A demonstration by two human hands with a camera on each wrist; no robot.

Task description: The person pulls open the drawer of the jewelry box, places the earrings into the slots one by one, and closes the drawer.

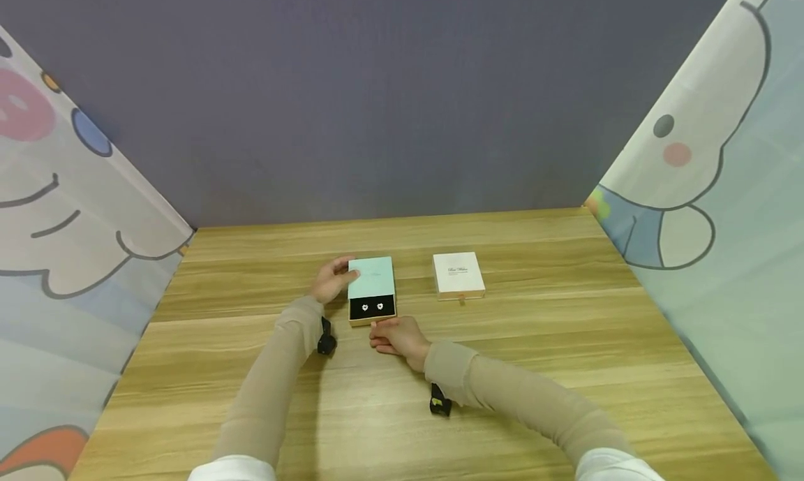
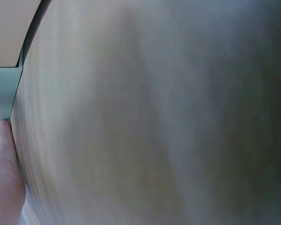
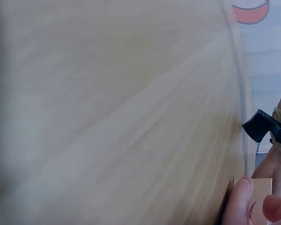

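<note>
A mint-green jewelry box (image 1: pixel 372 277) lies on the table with its drawer (image 1: pixel 355 321) partly slid out toward me. Two small heart-shaped stud earrings (image 1: pixel 380 306) sit on the drawer's black insert. My left hand (image 1: pixel 333 280) grips the left side of the sleeve, thumb on the lid. In the left wrist view, left fingers (image 2: pixel 5 140) meet the mint sleeve (image 2: pixel 3 93). At the drawer's front edge, my right hand (image 1: pixel 402 338) pinches with thumb and forefinger, beside a small pull tab (image 3: pixel 252 206) that shows in the right wrist view.
To the right of the mint box lies a closed white box (image 1: pixel 458 275) with dark lettering and a small front tab. A dark panel (image 1: pixel 389 104) rises behind the wooden table (image 1: pixel 540 313). Printed cartoon curtains (image 1: pixel 697 153) flank both sides.
</note>
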